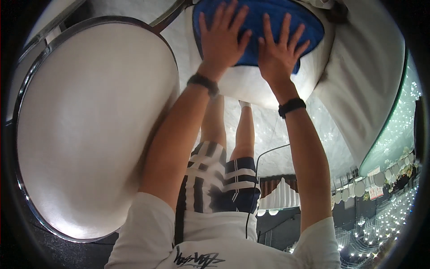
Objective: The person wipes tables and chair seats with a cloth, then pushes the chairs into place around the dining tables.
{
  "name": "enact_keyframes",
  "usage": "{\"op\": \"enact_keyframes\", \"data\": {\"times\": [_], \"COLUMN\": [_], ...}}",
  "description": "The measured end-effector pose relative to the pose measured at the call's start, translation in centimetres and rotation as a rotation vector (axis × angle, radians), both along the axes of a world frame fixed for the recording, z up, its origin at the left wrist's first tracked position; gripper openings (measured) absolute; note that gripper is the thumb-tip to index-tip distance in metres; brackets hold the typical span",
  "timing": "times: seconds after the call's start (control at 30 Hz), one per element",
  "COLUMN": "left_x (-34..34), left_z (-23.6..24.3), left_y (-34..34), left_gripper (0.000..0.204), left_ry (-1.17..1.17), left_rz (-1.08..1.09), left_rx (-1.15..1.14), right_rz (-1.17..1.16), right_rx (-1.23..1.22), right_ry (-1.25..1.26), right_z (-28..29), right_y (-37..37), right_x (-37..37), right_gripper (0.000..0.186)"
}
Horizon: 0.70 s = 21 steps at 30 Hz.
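My left hand (221,42) lies spread on a blue cloth pad (253,13) with dark edging, which covers the upper part of a white, padded seat (286,87). My right hand (277,54) rests on the same pad to the right, palm down, its fingers apart. Both hands are open and grip nothing that I can see. A dark band circles each wrist.
A large oval white padded panel (89,112) in a chrome frame fills the left. Creased white material (358,80) with a dark edge stands at the right. Beyond my legs is a pale, glossy floor (268,130). A thin black cord hangs beside me. Small lights glitter at lower right.
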<state>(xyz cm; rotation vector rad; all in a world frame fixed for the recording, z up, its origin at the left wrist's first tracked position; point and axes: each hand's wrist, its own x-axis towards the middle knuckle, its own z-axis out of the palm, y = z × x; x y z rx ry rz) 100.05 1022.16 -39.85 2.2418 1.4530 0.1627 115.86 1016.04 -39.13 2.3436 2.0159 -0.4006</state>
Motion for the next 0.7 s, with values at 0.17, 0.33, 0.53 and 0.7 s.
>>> {"op": "enact_keyframes", "data": {"times": [0.17, 0.33, 0.53, 0.7], "left_x": [-2.2, -5.0, -6.5, -6.1], "left_z": [-2.1, -3.1, -2.1, -1.8], "left_y": [0.7, -5.0, -14.1, -17.6], "left_gripper": [0.058, 0.064, 0.067, 0.073], "left_ry": [0.012, -0.071, -0.075, 0.063], "left_rz": [0.354, 0.454, 0.64, 0.612], "left_rx": [0.116, 0.141, -0.104, -0.069], "right_rz": [0.223, 0.356, 0.608, 0.585], "right_rx": [0.066, -0.039, -0.072, -0.1], "right_ry": [0.089, 0.155, 0.286, 0.33], "right_z": [0.8, 0.2, 0.4, 0.6], "right_y": [4.7, 2.1, -4.5, -9.4], "right_x": [-4.4, -6.9, -7.9, -7.7], "right_gripper": [0.055, 0.054, 0.059, 0.057]}}
